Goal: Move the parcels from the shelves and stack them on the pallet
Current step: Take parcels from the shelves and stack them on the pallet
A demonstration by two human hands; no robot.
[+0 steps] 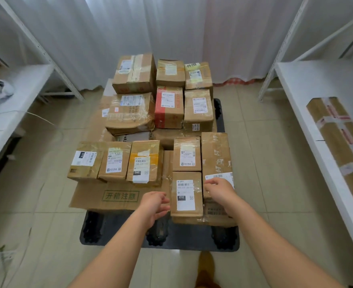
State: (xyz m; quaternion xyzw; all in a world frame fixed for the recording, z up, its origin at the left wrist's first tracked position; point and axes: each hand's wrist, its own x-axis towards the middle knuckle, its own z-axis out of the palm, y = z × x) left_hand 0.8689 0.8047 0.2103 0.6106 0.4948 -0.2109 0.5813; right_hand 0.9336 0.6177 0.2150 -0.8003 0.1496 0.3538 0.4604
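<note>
Cardboard parcels are covering most of the black pallet (113,235) that is sitting on the tiled floor (264,163) ahead of me, in a far cluster and a nearer row. I am reaching both bare arms out over the pallet's near edge. My left hand (155,206) is hovering just left of the small labelled parcel (186,194) at the near right corner, its fingers loosely curled and spread, its grip holding nothing. My right hand (219,187) is lying against the tall taped parcel (216,161) that is standing just right of that small one, fingers bent over the white label there; I cannot tell whether the grip is actually closing on the box or only touching it. Both of these parcels are resting on a flatter box beneath them. Three more labelled parcels (114,161) are standing side by side to the left, on a large flat carton printed in green (109,197). On the right shelf (308,84) a long taped parcel (337,142) is lying lengthwise. White curtains (150,28) are hanging behind the pallet, and the left shelf (15,84) is carrying a blurred bundle.
</note>
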